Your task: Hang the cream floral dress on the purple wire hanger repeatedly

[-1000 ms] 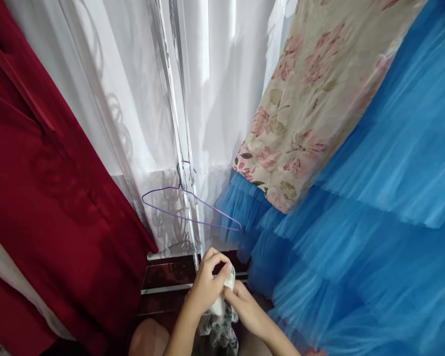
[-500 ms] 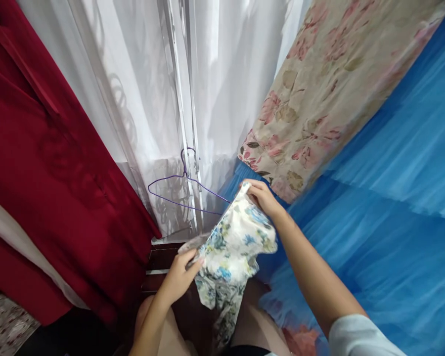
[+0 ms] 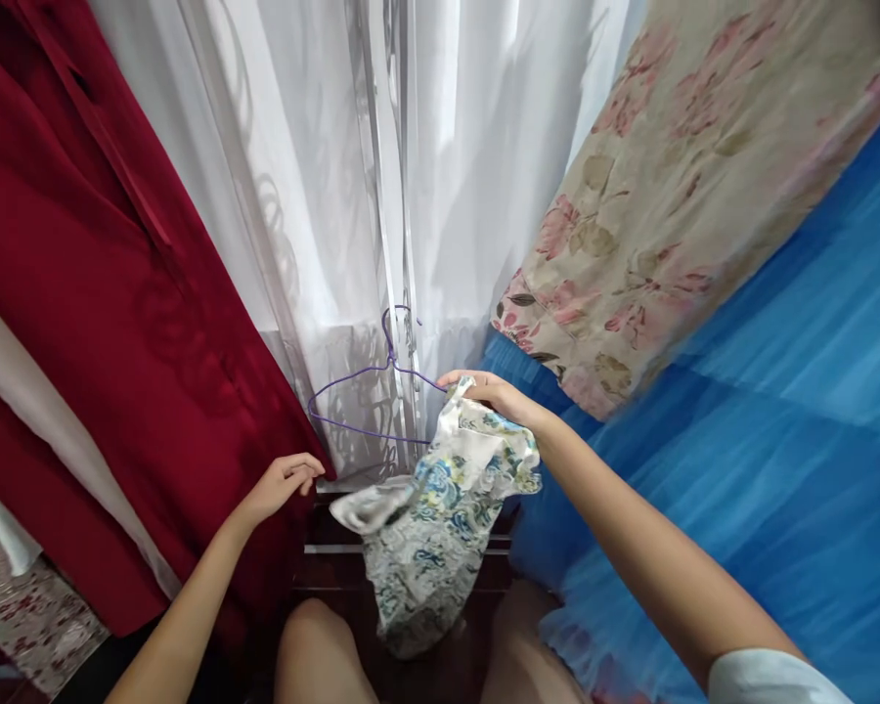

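Observation:
A white garment with blue and yellow-green flowers hangs from my right hand, whose fingers grip its top edge at the shoulder. A thin purple wire hanger runs into the garment at that same spot. Its hook stands up in front of the white cloth, and its far arm is bare. My left hand is off the garment, to its left, near the red curtain. Its fingers are loosely bent with nothing in them. The garment's left shoulder part droops free below the hanger.
Red cloth hangs on the left and white curtains behind. A beige floral cloth and a blue ruffled cloth fill the right. The person's knees are below, above a dark slatted surface.
My left hand has let go of the garment and moved left. The garment now hangs lower from my right hand, which has shifted slightly down and closer to the hanger's middle.

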Motion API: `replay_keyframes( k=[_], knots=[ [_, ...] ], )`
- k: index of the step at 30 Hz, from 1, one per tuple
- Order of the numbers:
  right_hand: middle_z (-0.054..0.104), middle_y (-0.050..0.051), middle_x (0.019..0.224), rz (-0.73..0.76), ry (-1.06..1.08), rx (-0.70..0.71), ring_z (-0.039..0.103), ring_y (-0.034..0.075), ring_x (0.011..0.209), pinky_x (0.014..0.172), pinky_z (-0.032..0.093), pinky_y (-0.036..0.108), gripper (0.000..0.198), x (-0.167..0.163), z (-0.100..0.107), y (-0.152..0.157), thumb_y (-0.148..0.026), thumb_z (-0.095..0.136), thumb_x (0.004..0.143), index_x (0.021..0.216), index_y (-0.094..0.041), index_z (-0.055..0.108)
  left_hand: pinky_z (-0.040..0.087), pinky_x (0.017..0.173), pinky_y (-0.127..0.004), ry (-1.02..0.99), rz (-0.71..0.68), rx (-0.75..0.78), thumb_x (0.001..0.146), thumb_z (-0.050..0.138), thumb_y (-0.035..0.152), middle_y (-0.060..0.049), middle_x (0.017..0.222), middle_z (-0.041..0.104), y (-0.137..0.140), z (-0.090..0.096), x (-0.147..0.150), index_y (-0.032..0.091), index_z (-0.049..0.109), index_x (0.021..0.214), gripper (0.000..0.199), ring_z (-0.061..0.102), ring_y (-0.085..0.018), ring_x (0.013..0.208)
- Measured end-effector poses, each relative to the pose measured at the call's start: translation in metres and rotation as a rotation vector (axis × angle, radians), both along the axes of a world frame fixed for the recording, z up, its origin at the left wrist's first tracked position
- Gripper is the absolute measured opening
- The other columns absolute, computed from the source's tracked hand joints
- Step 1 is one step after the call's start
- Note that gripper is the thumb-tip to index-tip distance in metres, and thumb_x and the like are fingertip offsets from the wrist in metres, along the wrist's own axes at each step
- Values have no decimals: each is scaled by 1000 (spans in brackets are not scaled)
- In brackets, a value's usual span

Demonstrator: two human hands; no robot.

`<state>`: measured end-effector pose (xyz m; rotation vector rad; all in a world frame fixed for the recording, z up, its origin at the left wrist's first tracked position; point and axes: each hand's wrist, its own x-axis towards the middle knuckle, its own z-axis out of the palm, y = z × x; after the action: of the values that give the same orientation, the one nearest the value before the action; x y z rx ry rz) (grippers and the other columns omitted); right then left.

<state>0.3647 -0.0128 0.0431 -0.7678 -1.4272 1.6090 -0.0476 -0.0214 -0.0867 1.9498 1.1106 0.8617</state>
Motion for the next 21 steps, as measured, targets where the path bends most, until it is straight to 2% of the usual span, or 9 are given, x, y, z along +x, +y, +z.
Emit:
replay_keyframes(
  k=[2,4,8,10,13,16,19,21],
  knots=[
    [63,-2,63,24,-4,-21,44,9,46,47,29,23,39,-3,3,-2,-21,70,67,105,-14,68,46,97,-37,-92,-77,-69,90,57,31,-7,103,73,-4,1,10,20,65,114,27,66,-22,100],
    [64,-2,64,18,-2,-50,42,9,45,46,27,23,40,-7,2,-4,-21,70,66,106,-14,68,41,107,-39,-167,-130,-104,89,62,32,-9,123,67,-15,0,40,23,60,122,34,59,-23,119],
    [66,-1,64,-59,-5,-95,46,10,46,46,28,23,40,-13,-6,-2,-22,70,65,105,-14,69,39,109,-39,-306,-248,-190,86,68,36,-11,130,62,-40,-21,134,23,57,125,42,57,-23,123],
    [66,-2,62,-72,-11,-114,46,10,45,45,28,23,40,-14,-9,0,-22,70,65,104,-14,70,40,108,-38,-370,-200,-195,85,69,39,-11,133,60,-47,-41,178,23,54,130,50,56,-24,124],
    [65,-2,60,-49,-13,-136,47,10,44,44,30,23,38,-12,-10,0,-20,70,66,104,-15,71,48,96,-36,-381,24,-94,91,57,44,-11,117,68,-55,-72,219,18,59,123,41,63,-24,110],
    [65,-3,59,-47,-5,-148,50,11,46,45,33,22,34,-9,-5,-1,-20,70,66,100,-15,73,49,92,-38,-303,177,-11,92,48,35,-11,106,68,-60,-93,215,16,65,107,29,63,-25,103],
    [67,-2,63,-30,-2,-148,55,12,49,48,40,22,31,-9,1,-4,-20,71,67,97,-15,73,47,92,-40,-216,268,56,84,47,23,-10,99,66,-57,-98,170,18,67,89,21,61,-26,99],
    [70,0,69,-13,13,-146,60,13,55,52,44,22,31,-10,3,-6,-18,70,67,97,-15,73,47,90,-41,-127,286,85,77,48,18,-9,92,65,-47,-90,129,19,67,76,19,60,-26,95]
  ],
)
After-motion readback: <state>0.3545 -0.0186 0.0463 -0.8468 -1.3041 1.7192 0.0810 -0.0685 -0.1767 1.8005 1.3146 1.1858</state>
